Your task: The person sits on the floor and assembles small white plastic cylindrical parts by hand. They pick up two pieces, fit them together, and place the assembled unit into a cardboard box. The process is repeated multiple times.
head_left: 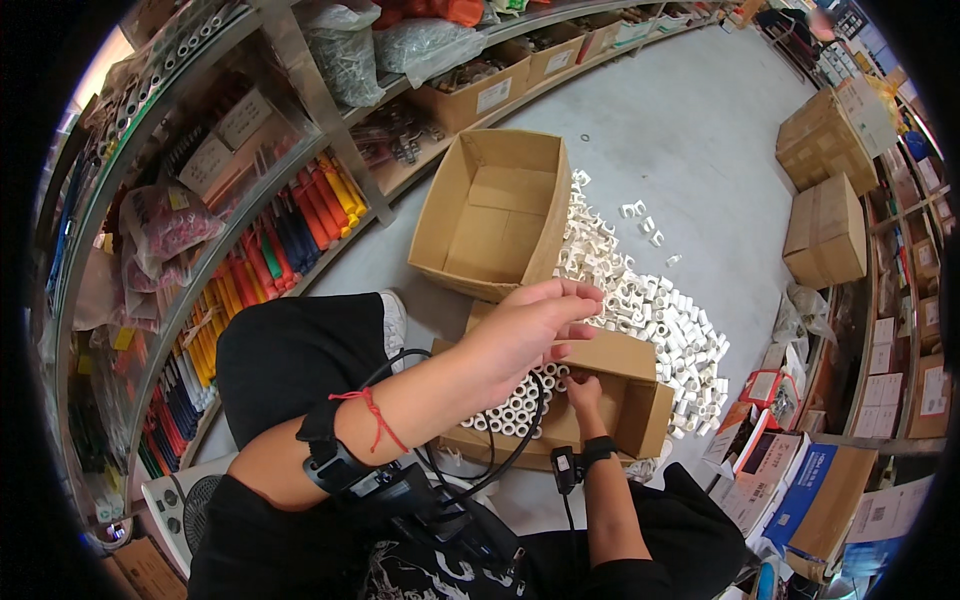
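The left hand (535, 325) was raised above the small cardboard box (610, 395), its fingers loosely extended and apart, palm turned downward; no object was visible in its grasp. The right hand (583, 390) was lowered into the same box, its fingertips resting on the packed white pipe fittings (515, 405), which stood in rows with their round openings facing upward; whether the fingers had closed on a fitting could not be determined. The small box sat on the floor directly in front of the person's knees. Just beyond it stood a larger open cardboard box (495, 215), empty inside. A loose heap of white fittings (650, 310) lay on the grey floor (680, 140) to the right of both boxes, touching the larger box's side. Metal shelving (300, 170) with coloured stock ran along the left.
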The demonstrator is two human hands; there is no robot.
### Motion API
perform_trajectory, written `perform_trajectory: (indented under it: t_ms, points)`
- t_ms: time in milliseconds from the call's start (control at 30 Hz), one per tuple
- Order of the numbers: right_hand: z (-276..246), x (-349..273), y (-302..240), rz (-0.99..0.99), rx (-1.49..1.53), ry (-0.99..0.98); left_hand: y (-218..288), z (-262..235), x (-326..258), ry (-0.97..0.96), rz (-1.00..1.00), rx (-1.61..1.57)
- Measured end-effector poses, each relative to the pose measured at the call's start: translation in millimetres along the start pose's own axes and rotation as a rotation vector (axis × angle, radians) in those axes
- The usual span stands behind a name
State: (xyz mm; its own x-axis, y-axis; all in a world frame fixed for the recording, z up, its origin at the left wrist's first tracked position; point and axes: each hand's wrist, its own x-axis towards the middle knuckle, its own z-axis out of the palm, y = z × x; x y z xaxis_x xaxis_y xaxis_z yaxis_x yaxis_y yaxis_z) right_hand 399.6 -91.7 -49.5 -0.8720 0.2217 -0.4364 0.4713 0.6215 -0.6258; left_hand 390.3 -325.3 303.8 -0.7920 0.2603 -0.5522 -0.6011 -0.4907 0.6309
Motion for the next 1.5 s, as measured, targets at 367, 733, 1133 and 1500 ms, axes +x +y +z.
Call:
perform_trajectory:
  t_ms: [367, 733, 1133, 1500]
  points:
    - [5, 10, 22, 0.127, 0.206, -0.058, -2, -1, 5, -0.041, 0.0, 0.006]
    - [-4, 2, 12, 0.472, 0.878, -0.267, -2, -1, 4, -0.025, -0.004, 0.024]
    - [-8, -10, -6, 0.297, 0.571, -0.272, -5, 0, 7, -0.031, -0.002, 0.023]
    - [-5, -6, 17, 0.19, 0.641, -0.27, -8, 7, 12, -0.016, -0.001, 0.037]
